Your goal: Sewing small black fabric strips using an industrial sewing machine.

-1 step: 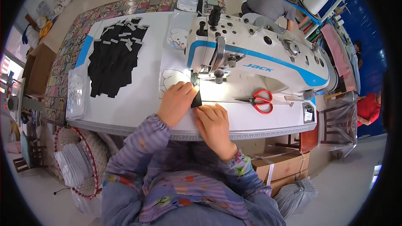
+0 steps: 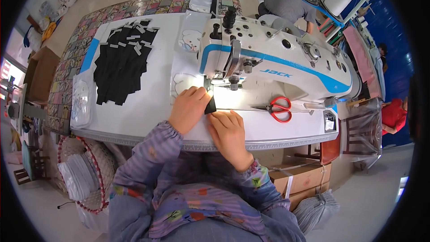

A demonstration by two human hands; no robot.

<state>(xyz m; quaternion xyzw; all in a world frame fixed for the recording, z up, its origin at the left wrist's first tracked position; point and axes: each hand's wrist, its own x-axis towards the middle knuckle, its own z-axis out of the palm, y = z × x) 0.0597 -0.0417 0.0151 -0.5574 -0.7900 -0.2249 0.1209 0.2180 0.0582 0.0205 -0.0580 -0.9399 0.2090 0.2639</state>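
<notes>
One left hand [image 2: 189,110], one right hand [image 2: 229,135], one black strip [image 2: 210,105].

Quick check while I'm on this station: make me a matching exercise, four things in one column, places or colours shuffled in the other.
Things:
1. Left hand
2. Scissors
3. Black pieces
4. Sewing machine

Descriptions:
A. White with a blue stripe
B. Red handles
C. Heaped on the tabletop, left of both hands
D. Touching a black strip

Pairs: 1-D, 2-B, 3-C, 4-A
</notes>
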